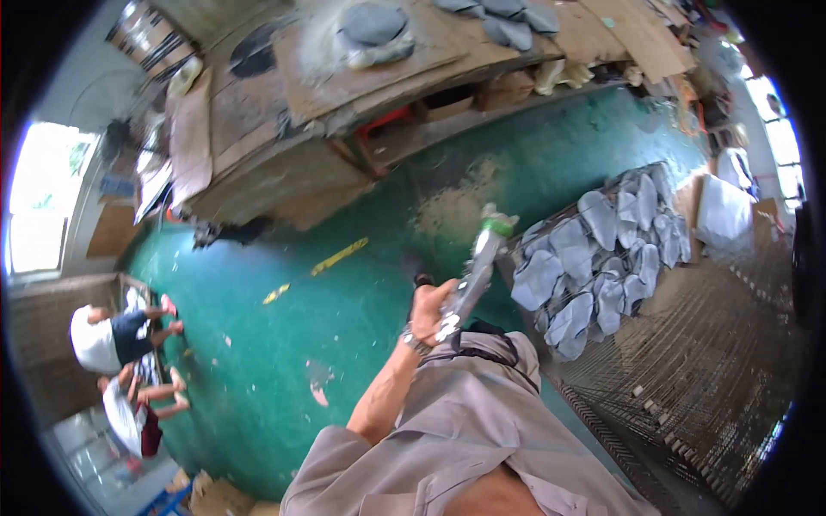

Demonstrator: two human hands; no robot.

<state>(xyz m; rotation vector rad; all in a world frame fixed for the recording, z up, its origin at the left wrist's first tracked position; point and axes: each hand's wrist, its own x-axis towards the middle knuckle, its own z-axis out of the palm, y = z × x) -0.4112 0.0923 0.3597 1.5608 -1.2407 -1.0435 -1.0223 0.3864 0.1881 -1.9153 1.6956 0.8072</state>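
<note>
My left hand (429, 311), with a metal-banded watch (417, 344) on the wrist, is in front of my body. Its fingers are closed round the near part of a long silvery-grey thing (473, 279). That thing slants up and away to the right and has a green band (497, 226) near its far end. Blur keeps me from telling its kind. To its right lies a spread of grey, flat, rounded pieces (568, 249), overlapping in a heap. My right hand does not show.
A long workbench (249, 129) covered with cardboard runs across the far side, with grey pieces (374, 24) on top. Two people (107, 340) are at the left. Stretched cords (688, 378) fill the right side. Yellow tape (340, 256) marks the green floor (258, 344).
</note>
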